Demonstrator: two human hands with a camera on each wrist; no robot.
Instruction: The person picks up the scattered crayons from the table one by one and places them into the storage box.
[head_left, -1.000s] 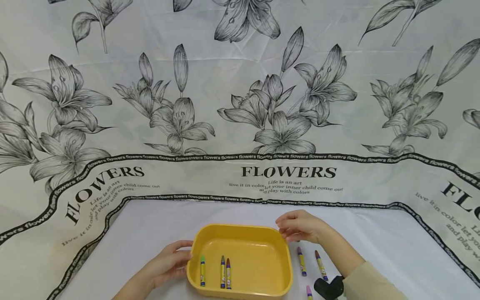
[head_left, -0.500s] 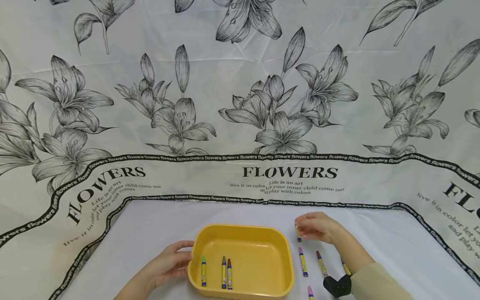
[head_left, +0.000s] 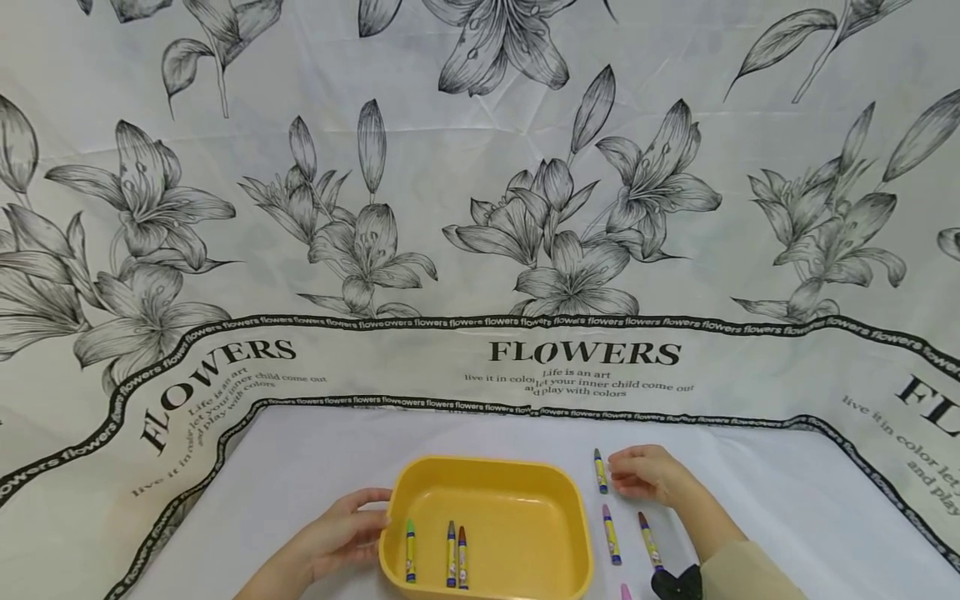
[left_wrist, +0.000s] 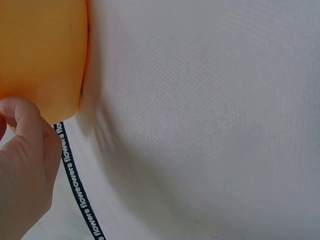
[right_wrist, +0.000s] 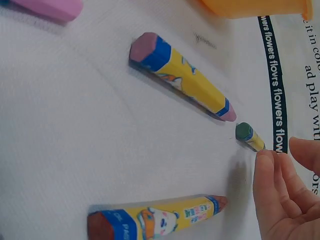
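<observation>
A yellow plastic tub (head_left: pixel 525 483) stands on the white table near the front edge. In it lie a green crayon (head_left: pixel 410 550), a grey-blue crayon (head_left: pixel 451 553) and a red-brown crayon (head_left: pixel 462 557). My left hand (head_left: pixel 366 523) grips the tub's left rim, and its thumb (left_wrist: pixel 26 122) presses on the tub's outer wall (left_wrist: pixel 42 50). My right hand (head_left: pixel 624 475) rests on the table right of the tub with loosely curled fingers (right_wrist: pixel 272 182). Its fingertips are beside a dark green crayon (head_left: pixel 600 471) (right_wrist: pixel 249 136) and hold nothing.
A purple crayon (head_left: pixel 611 534) (right_wrist: pixel 182 75), a brown crayon (head_left: pixel 649 542) (right_wrist: pixel 155 217) and a pink crayon (head_left: pixel 625 592) (right_wrist: pixel 47 7) lie on the table right of the tub. A flower-printed cloth (head_left: pixel 480 208) hangs behind and round the table.
My right hand has moved from the tub's far right corner out to the right. The dark green crayon, under its fingers half a second ago, now lies uncovered beside them. The left hand has stayed put.
</observation>
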